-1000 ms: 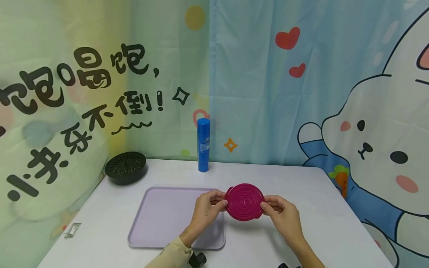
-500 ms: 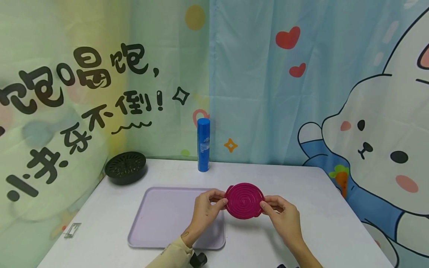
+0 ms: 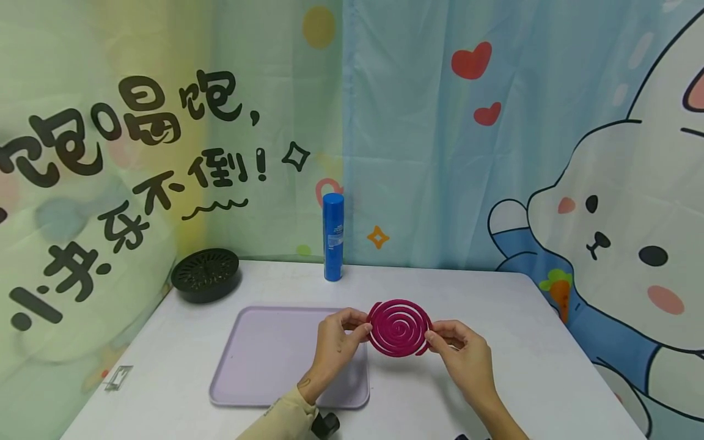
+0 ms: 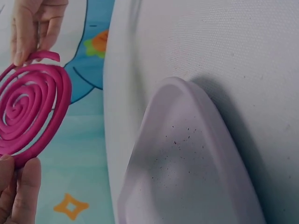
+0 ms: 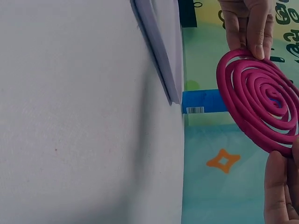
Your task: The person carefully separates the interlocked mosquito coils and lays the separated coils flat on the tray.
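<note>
A magenta mosquito coil [image 3: 398,329] is held up above the white table, its flat spiral face toward the head camera. My left hand [image 3: 342,342] pinches its left edge between thumb and fingers. On the opposite edge, my right hand [image 3: 461,354] pinches the outer turn near a loose end. Thin gaps show between the turns, and the wrist views show background through them. In the left wrist view a blunt end of the coil [image 4: 32,112] sticks out by the right hand's fingers. Part of the rim is covered by the fingertips.
A lilac tray [image 3: 275,360] lies under and left of the left hand. At the back left stands a round black slotted holder [image 3: 206,275]. A blue spray can [image 3: 333,238] stands upright at the back. Behind the white table [image 3: 528,354] hangs a printed curtain [image 3: 407,122].
The coil's turns, tightly nested before, now stand slightly apart with gaps between them. Both hands keep their pinch and have barely moved.
</note>
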A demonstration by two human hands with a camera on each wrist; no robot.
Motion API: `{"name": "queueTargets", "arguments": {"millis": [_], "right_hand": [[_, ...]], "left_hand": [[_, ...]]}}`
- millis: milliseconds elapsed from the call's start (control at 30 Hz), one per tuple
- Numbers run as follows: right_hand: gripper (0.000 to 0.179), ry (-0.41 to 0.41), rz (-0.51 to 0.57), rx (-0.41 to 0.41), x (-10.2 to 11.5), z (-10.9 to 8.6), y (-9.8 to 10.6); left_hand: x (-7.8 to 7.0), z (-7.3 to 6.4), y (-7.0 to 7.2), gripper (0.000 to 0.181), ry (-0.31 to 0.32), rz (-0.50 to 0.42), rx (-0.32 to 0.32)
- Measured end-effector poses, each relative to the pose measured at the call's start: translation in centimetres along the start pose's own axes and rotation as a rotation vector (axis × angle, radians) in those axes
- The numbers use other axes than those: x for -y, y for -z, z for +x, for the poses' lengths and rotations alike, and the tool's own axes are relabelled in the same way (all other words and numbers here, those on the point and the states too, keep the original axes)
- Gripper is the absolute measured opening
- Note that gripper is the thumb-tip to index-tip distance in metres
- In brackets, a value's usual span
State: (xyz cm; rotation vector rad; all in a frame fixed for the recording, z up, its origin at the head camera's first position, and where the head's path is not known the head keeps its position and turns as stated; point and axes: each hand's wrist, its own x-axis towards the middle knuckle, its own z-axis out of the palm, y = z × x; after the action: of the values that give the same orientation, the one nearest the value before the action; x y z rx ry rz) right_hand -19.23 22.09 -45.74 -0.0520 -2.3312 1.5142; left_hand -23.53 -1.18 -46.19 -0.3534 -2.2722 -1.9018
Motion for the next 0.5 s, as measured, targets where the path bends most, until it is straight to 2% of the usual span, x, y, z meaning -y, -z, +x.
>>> {"name": "queueTargets", "arguments": {"millis": [500], "right_hand": [[0.021,0.009,0.022,-0.03,0.15,-0.28,-0.32]], "left_hand": [[-0.12,0.09,-0.09,0.01,0.009,-0.003,-0.011]]}}
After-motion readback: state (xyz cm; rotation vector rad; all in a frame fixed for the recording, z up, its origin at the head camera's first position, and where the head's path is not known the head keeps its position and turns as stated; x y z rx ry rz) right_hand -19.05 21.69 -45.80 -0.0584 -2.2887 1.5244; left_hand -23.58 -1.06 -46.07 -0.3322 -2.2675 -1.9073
